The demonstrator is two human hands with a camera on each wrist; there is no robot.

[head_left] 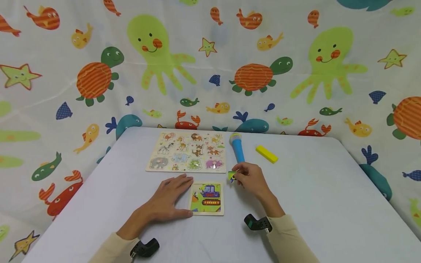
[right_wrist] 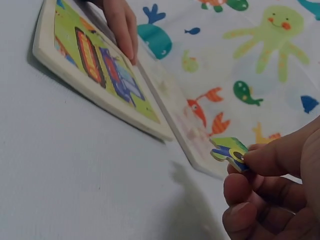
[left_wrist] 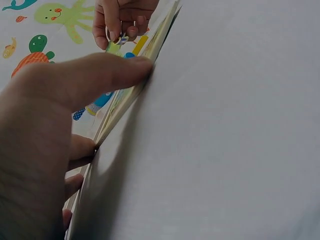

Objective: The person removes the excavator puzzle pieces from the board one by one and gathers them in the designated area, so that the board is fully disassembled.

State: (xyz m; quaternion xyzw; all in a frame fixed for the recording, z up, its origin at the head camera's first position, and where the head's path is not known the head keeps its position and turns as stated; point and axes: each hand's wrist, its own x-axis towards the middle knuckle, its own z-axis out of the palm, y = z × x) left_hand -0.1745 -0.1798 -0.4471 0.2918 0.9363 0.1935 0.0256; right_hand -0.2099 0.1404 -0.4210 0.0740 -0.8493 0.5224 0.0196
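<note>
A small square puzzle with a blue and red tracked vehicle in a pale wooden frame lies before the person. The left hand rests beside it, fingers spread, its thumb touching the frame's lower left corner; in the left wrist view the thumb of the left hand lies on the frame's edge. Right of the puzzle, the right hand pinches a small green, yellow and blue piece between thumb and fingers. The right wrist view shows the piece with knobbed edges, held above the table by the right hand.
Behind the square puzzle lies a larger animal puzzle board. A blue toy microphone lies right of that board, and a yellow block farther right. A sea-animal cloth hangs behind the white table.
</note>
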